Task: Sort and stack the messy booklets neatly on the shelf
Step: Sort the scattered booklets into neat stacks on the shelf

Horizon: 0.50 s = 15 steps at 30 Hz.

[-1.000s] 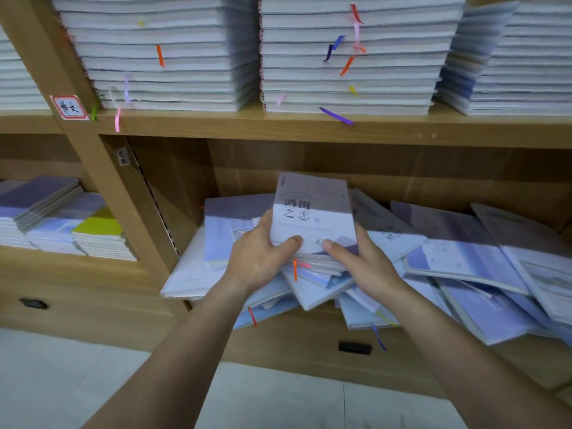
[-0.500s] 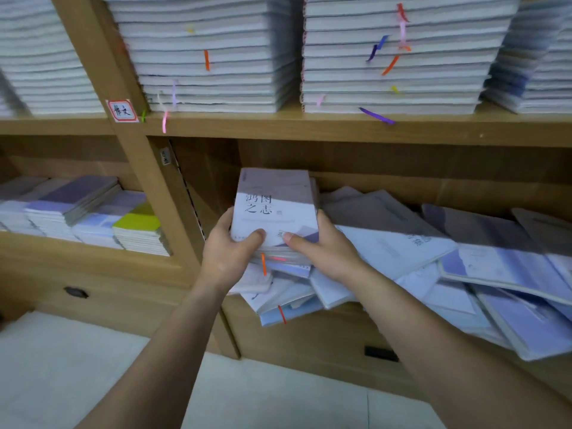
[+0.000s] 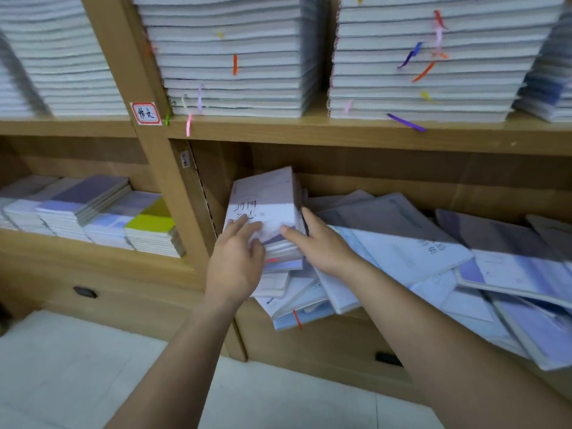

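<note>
Head view. The lower compartment of the light wooden shelf [image 3: 340, 134] holds the work.

- A small squared-up pile of lavender-and-white paper booklets [image 3: 266, 199] sits at the compartment's left end, close beside the upright wooden divider [image 3: 173, 193], tilted and resting on other covers.
- Left hand [image 3: 235, 261]: fingers nearly straight, laid flat on the top cover and pressing, gripping nothing.
- Right hand [image 3: 322, 243]: thumb on the cover, straight fingers flat against the pile's right side. It steadies the pile without closing round it.
- To the right, a sprawl of loose pale blue and white booklets [image 3: 433, 258] lies fanned and overlapping. Several overhang the front edge, and some are wedged under the pile.
- Above, tall white stacks with coloured ribbon markers [image 3: 232, 57] stand tidy. Low neat stacks [image 3: 93, 209] fill the neighbouring compartment.

Judgement: early stage. One short pile is gathered but not yet seated flat. Most of this compartment is unsorted, and the booklets under the pile will probably need pulling out.
</note>
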Each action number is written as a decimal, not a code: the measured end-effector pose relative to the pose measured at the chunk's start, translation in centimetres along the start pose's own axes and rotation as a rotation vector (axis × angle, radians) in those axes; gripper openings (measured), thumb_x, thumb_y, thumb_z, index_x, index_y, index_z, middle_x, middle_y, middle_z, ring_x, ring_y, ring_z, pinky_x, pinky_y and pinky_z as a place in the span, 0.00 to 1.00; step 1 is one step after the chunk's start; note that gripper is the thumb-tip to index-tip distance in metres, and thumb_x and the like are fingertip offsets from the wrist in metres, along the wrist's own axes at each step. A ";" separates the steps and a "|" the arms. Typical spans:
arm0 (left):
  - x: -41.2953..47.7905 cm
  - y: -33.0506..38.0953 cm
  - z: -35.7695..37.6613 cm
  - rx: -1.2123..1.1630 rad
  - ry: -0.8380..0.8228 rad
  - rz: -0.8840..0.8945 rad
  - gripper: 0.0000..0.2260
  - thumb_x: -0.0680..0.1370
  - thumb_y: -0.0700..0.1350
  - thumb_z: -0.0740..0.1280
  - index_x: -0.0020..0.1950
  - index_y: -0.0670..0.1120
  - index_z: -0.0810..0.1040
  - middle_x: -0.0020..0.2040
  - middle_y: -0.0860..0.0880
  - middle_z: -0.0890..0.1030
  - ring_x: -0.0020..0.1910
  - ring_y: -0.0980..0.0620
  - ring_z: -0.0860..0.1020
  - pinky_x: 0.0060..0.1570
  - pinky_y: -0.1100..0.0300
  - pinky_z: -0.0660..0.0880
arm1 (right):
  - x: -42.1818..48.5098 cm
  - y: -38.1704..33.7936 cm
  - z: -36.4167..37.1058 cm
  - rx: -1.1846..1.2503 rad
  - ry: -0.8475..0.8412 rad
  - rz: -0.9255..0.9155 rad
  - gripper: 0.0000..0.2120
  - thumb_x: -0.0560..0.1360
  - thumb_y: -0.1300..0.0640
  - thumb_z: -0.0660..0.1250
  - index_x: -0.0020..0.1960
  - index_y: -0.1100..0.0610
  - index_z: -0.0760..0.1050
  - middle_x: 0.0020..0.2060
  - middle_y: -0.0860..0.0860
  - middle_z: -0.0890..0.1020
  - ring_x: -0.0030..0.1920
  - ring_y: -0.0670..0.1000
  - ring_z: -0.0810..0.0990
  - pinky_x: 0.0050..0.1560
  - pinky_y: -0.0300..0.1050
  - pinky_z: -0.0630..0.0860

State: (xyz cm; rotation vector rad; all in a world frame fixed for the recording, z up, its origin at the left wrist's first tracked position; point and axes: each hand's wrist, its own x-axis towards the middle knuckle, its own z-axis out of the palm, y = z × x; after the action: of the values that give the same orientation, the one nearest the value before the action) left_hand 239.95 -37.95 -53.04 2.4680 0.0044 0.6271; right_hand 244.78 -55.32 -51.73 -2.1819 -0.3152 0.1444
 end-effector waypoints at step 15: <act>-1.4 1.8 2.4 0.101 -0.081 0.070 0.46 0.65 0.57 0.80 0.78 0.48 0.62 0.78 0.50 0.63 0.76 0.49 0.62 0.75 0.50 0.62 | -9.6 6.2 -3.3 -0.538 0.047 -0.002 0.43 0.74 0.29 0.61 0.80 0.49 0.54 0.80 0.49 0.51 0.79 0.52 0.47 0.78 0.50 0.47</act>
State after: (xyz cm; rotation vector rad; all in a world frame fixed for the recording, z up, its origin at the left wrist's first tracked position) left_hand 239.55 -40.97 -54.35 2.5995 -0.0839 0.5685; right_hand 237.34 -64.07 -54.85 -2.7112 -0.3604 0.0043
